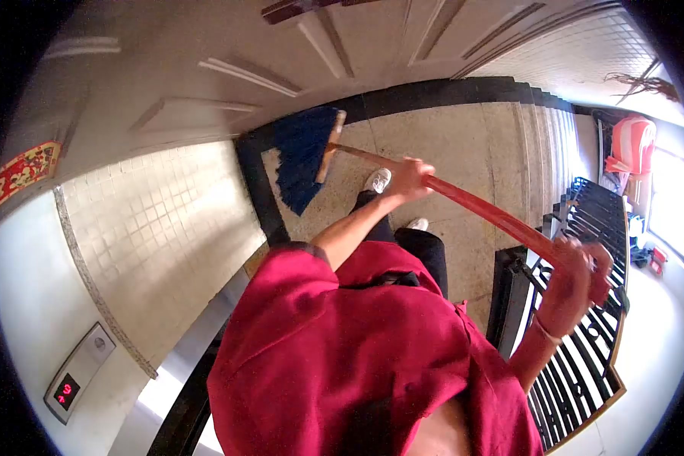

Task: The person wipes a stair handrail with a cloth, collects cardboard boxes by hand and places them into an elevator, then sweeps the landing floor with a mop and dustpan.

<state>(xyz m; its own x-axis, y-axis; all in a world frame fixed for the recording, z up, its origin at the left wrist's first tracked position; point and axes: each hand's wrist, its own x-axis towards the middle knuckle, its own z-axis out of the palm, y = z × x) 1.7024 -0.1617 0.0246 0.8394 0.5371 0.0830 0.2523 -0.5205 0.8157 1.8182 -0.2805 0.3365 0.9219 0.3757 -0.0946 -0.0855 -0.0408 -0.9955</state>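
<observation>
A broom with a red handle (494,216) slants across the view in front of me. Its blue bristles (300,163) spread over the floor by the dark wall border, fixed to a wooden head (330,148). My left hand (412,181) is wrapped round the lower part of the handle, where bare wood meets the red. Close to the top end, my right hand (570,285) grips the handle, its fingers partly blurred. Below the broom, my white shoes (378,180) stand on the floor.
Steps (547,144) lie to the right of the floor (448,144). A black metal railing (585,319) runs beside my right arm. A door with raised panels (243,72) rises ahead. At the lower left is a lit lift panel (80,372). Red-and-white cloth (631,144) hangs at the far right.
</observation>
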